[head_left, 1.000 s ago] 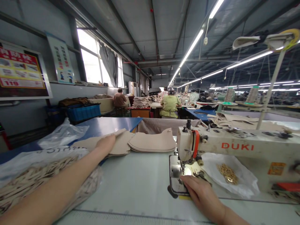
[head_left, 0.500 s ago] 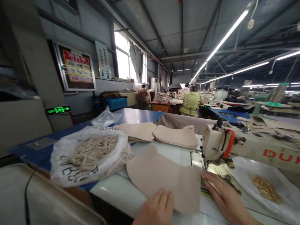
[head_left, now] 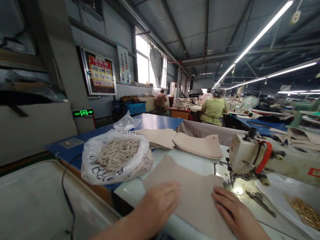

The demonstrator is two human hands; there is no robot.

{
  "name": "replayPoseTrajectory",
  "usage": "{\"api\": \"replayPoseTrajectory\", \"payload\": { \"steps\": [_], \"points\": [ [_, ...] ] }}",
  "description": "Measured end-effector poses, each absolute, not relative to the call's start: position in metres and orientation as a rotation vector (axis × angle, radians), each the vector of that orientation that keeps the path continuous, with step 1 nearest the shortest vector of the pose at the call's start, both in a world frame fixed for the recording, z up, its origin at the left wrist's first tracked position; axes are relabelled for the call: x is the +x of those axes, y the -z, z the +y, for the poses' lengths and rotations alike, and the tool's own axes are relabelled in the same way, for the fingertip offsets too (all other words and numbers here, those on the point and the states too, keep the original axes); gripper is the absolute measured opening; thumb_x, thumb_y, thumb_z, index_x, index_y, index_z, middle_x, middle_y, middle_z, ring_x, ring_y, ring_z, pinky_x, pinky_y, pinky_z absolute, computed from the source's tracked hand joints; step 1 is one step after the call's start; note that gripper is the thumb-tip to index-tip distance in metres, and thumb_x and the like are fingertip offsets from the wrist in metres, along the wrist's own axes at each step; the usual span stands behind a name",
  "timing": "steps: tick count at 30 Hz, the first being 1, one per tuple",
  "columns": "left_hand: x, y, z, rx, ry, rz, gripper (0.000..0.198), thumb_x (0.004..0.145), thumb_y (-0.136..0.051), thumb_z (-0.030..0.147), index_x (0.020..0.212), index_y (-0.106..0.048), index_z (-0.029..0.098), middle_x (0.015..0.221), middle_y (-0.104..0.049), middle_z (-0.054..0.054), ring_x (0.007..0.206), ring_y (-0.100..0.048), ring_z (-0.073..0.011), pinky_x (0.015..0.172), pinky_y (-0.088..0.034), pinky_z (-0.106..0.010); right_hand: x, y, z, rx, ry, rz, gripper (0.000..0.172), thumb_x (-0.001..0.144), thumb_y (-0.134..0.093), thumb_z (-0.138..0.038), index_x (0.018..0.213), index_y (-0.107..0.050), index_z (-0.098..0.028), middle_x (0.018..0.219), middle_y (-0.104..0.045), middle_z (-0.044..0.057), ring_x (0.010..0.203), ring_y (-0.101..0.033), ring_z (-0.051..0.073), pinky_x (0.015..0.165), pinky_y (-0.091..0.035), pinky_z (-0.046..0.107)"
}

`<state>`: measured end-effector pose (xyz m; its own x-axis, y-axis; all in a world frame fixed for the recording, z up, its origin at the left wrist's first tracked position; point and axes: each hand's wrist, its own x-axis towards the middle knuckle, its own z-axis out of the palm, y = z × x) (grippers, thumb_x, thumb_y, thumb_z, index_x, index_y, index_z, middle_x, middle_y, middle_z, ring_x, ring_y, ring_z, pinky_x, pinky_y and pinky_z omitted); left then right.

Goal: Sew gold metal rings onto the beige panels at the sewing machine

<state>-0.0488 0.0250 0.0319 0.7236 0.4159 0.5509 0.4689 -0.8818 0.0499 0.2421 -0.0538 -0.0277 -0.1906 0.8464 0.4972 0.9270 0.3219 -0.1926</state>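
Note:
A beige cut piece of fabric point(head_left: 192, 190) lies flat on the pale sewing table point(head_left: 197, 160) in front of me. My left hand point(head_left: 157, 205) rests on its near left part, fingers loosely curled downward. My right hand point(head_left: 231, 208) lies flat on its right edge with fingers stretched out. The white sewing machine head point(head_left: 246, 156) with an orange guard stands just right of the piece, its lit needle plate point(head_left: 237, 190) beyond my right hand.
A clear plastic bag of small beige strips point(head_left: 117, 160) sits at the table's left corner. Two stacks of beige pieces point(head_left: 185, 141) lie behind. Gold metal parts point(head_left: 303, 210) lie on plastic at right. A grey tray point(head_left: 37, 203) stands low at left. Other workers point(head_left: 213, 110) sit further back.
The camera has swung left and the view widened. The beige piece has been drawn closer to me. My right hand has moved off the needle plate onto the fabric's right edge.

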Motion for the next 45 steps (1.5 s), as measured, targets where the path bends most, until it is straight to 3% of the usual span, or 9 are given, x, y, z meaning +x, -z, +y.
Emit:
{"api": "replayPoseTrajectory", "payload": {
  "steps": [4,7,11,20,28,31,37,42,45],
  "points": [
    [-0.109,-0.102,0.088,-2.438,1.059,-1.494,0.033,0.087,-0.037,0.033,0.099,-0.064,0.018,0.104,-0.069,-0.007,0.095,-0.063,-0.0205,0.087,-0.048,-0.032,0.241,0.031,-0.055,-1.587,0.199,-2.043,0.031,0.089,-0.046,-0.034,0.110,-0.066,-0.022,0.117,-0.062,0.010,0.107,-0.060,0.027,0.090,-0.052,0.044],
    [-0.140,-0.127,0.133,-2.318,0.753,-1.937,0.034,0.077,-0.044,0.032,0.101,-0.063,0.016,0.102,-0.069,-0.009,0.092,-0.064,-0.0251,0.083,-0.049,-0.035,0.241,0.033,-0.054,-1.590,0.207,-2.042,0.031,0.090,-0.046,-0.034,0.109,-0.066,-0.021,0.117,-0.062,0.010,0.107,-0.059,0.027,0.090,-0.051,0.046],
    [-0.154,-0.120,0.158,-2.455,0.570,-1.955,0.022,0.067,-0.051,0.028,0.079,-0.067,0.019,0.089,-0.072,-0.005,0.085,-0.066,-0.0241,0.077,-0.049,-0.030,0.241,0.035,-0.055,-1.576,0.200,-2.013,0.030,0.089,-0.048,-0.033,0.109,-0.067,-0.022,0.116,-0.063,0.010,0.106,-0.060,0.026,0.091,-0.051,0.043],
    [-0.152,-0.117,0.156,-2.392,0.657,-1.989,0.015,0.065,-0.048,0.026,0.068,-0.060,0.019,0.073,-0.070,-0.006,0.073,-0.065,-0.0243,0.064,-0.046,-0.029,0.237,0.029,-0.056,-1.669,0.014,-1.987,0.032,0.089,-0.045,-0.033,0.111,-0.066,-0.022,0.121,-0.060,0.010,0.113,-0.055,0.026,0.098,-0.045,0.043],
    [-0.101,-0.160,0.113,-2.255,1.273,-1.863,0.026,0.068,-0.047,0.046,0.074,-0.057,0.023,0.080,-0.070,-0.007,0.077,-0.064,-0.0233,0.069,-0.046,-0.029,0.229,0.009,-0.062,-1.760,-0.123,-1.988,0.034,0.091,-0.041,-0.028,0.118,-0.061,-0.019,0.127,-0.055,0.010,0.119,-0.049,0.024,0.103,-0.037,0.040],
    [-0.056,-0.149,0.091,-2.556,1.458,-1.806,0.032,0.063,-0.053,0.051,0.077,-0.058,0.023,0.077,-0.070,-0.002,0.074,-0.064,-0.0209,0.071,-0.048,-0.028,0.226,0.001,-0.061,-1.713,-0.137,-1.989,0.033,0.090,-0.044,-0.024,0.118,-0.060,-0.018,0.126,-0.055,0.010,0.118,-0.048,0.023,0.104,-0.036,0.039],
    [0.048,-0.068,0.063,-3.451,1.246,-1.614,0.028,0.059,-0.060,0.043,0.071,-0.066,0.019,0.071,-0.072,-0.003,0.071,-0.066,-0.0226,0.070,-0.051,-0.031,0.224,-0.009,-0.062,-1.568,-0.190,-1.874,0.028,0.087,-0.049,-0.018,0.110,-0.064,-0.019,0.116,-0.061,0.009,0.109,-0.052,0.020,0.099,-0.037,0.032],
    [0.107,-0.045,0.044,-3.626,1.409,-1.467,0.022,0.060,-0.061,0.038,0.071,-0.066,0.020,0.070,-0.072,-0.002,0.070,-0.066,-0.0212,0.071,-0.052,-0.030,0.227,-0.007,-0.066,-1.388,-0.617,-1.367,0.022,0.084,-0.054,-0.029,0.098,-0.065,-0.017,0.091,-0.067,0.004,0.084,-0.061,0.017,0.076,-0.046,0.026],
    [0.123,-0.041,0.040,-3.640,1.481,-1.480,0.022,0.059,-0.061,0.036,0.072,-0.066,0.019,0.069,-0.071,-0.002,0.068,-0.066,-0.0213,0.069,-0.053,-0.030,0.237,-0.002,-0.065,-1.312,-0.851,-1.056,0.033,0.082,-0.054,-0.045,0.081,-0.064,-0.014,0.068,-0.064,0.002,0.062,-0.058,0.013,0.060,-0.044,0.022]
  ]
}}
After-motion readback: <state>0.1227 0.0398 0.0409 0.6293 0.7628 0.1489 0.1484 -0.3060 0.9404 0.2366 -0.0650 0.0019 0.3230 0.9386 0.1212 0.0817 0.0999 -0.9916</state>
